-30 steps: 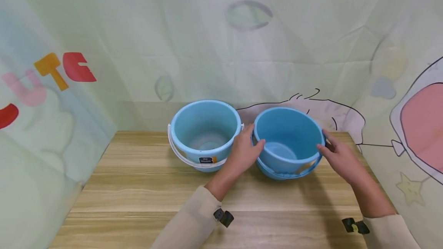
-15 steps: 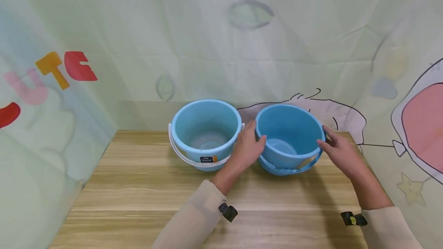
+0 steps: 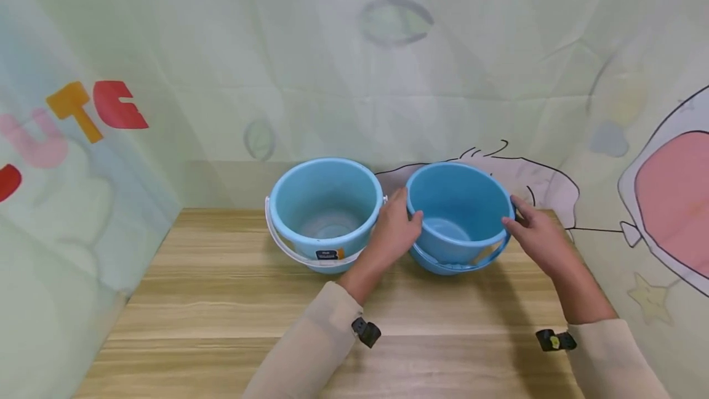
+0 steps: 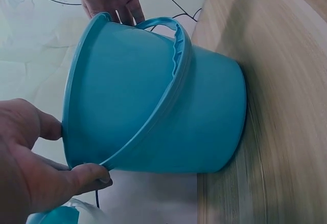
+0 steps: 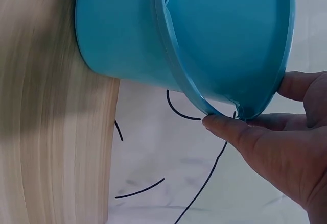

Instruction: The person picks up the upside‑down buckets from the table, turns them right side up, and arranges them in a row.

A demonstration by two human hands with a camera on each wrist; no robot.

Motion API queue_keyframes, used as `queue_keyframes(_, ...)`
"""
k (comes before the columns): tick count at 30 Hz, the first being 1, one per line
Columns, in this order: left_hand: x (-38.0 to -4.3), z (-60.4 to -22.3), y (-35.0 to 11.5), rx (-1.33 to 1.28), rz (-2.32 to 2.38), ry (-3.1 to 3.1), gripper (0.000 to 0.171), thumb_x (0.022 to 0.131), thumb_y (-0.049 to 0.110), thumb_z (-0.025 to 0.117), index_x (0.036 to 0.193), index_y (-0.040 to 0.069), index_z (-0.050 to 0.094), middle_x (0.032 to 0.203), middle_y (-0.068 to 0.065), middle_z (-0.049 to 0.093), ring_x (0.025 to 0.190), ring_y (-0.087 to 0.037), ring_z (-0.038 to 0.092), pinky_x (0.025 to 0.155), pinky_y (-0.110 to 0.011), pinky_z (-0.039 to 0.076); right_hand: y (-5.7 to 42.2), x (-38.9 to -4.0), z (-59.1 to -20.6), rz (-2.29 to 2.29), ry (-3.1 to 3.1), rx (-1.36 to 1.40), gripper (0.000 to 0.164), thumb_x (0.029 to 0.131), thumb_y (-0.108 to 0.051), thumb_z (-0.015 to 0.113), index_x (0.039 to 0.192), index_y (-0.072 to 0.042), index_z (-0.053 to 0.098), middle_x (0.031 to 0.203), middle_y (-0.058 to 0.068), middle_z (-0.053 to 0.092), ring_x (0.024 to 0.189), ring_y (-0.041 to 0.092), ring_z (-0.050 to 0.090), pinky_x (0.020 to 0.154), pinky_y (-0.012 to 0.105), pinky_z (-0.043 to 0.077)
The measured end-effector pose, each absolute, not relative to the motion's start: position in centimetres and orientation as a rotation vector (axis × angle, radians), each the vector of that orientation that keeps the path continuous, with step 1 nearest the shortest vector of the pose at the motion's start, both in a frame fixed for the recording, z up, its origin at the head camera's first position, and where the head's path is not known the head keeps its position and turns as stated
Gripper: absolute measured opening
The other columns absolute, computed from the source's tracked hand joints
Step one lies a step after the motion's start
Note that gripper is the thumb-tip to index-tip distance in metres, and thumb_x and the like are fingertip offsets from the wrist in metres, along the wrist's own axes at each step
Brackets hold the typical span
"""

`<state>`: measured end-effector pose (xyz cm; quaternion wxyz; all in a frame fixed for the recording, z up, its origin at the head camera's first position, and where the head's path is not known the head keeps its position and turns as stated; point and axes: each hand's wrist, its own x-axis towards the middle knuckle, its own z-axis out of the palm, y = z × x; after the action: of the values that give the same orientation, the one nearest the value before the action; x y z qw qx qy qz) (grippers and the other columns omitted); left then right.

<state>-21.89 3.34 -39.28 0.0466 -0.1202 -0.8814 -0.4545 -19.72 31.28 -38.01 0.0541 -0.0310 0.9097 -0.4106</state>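
Observation:
A darker blue plastic bucket (image 3: 451, 252) stands upright at the back right of the wooden table. My left hand (image 3: 391, 233) grips its rim on the left, and my right hand (image 3: 541, 240) grips it on the right. In the left wrist view, the left thumb and fingers (image 4: 87, 177) pinch the bucket's (image 4: 117, 91) rim by the handle joint. The right wrist view has the right hand (image 5: 286, 150) at the opposite joint, thumb and fingers around the rim. The blue handle (image 3: 460, 267) hangs down in front. Inside, the bucket is bare.
Just left of my left hand stands a lighter blue bucket (image 3: 309, 246) with a white handle (image 3: 281, 245) and a dark label (image 3: 327, 255). A printed cloth backdrop (image 3: 310, 79) rises behind the table (image 3: 221, 300) and along both sides.
The darker bucket has slid back toward the backdrop, with both hands moving along at its sides. It now stands about level with the lighter bucket, which has stayed in place.

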Motion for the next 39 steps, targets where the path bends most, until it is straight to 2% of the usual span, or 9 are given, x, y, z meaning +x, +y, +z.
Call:
queue_keyframes(13, -21.82, -39.00, 3.11, -0.364, -1.348, -2.738, 0.059, 0.102, 0.016, 0.059, 0.154, -0.006, 0.039, 0.151, -0.020, 0.050, 0.143, -0.034, 0.048, 0.118, -0.047, 0.042, 31.19, -20.06, -37.55, -1.126, 2.792, -0.122, 0.070, 0.111, -0.023, 0.045, 0.161, 0.010, 0.009, 0.159, 0.041, 0.024, 0.137, 0.066, 0.036, 0.098, 0.070, 0.046)
queue_keyframes(24, -21.94, -39.30, 3.04, -0.402, -1.381, -2.751, 0.061, 0.104, 0.017, 0.058, 0.156, -0.005, 0.036, 0.156, -0.020, 0.045, 0.146, -0.034, 0.044, 0.119, -0.047, 0.041, 31.22, -19.64, -37.29, -1.097, 2.809, -0.146, 0.069, 0.111, -0.025, 0.045, 0.160, 0.011, 0.011, 0.158, 0.042, 0.026, 0.136, 0.066, 0.037, 0.099, 0.070, 0.045)
queue_keyframes(33, -21.51, -39.32, 3.09, -0.393, -1.354, -2.729, 0.058, 0.104, 0.019, 0.059, 0.154, -0.004, 0.040, 0.153, -0.019, 0.049, 0.144, -0.034, 0.046, 0.119, -0.048, 0.041, 31.10, -19.37, -37.21, -1.067, 2.805, -0.139, 0.070, 0.112, -0.025, 0.042, 0.160, 0.011, 0.006, 0.158, 0.043, 0.025, 0.137, 0.066, 0.037, 0.099, 0.074, 0.044)
queue_keyframes(39, -21.17, -39.04, 3.08, -0.347, -1.345, -2.741, 0.060, 0.104, 0.019, 0.059, 0.156, -0.003, 0.038, 0.161, -0.024, 0.039, 0.151, -0.037, 0.038, 0.123, -0.050, 0.035, 30.79, -19.42, -37.35, -1.100, 2.793, -0.128, 0.068, 0.113, -0.024, 0.040, 0.161, 0.010, 0.006, 0.156, 0.043, 0.030, 0.134, 0.063, 0.045, 0.099, 0.071, 0.046)
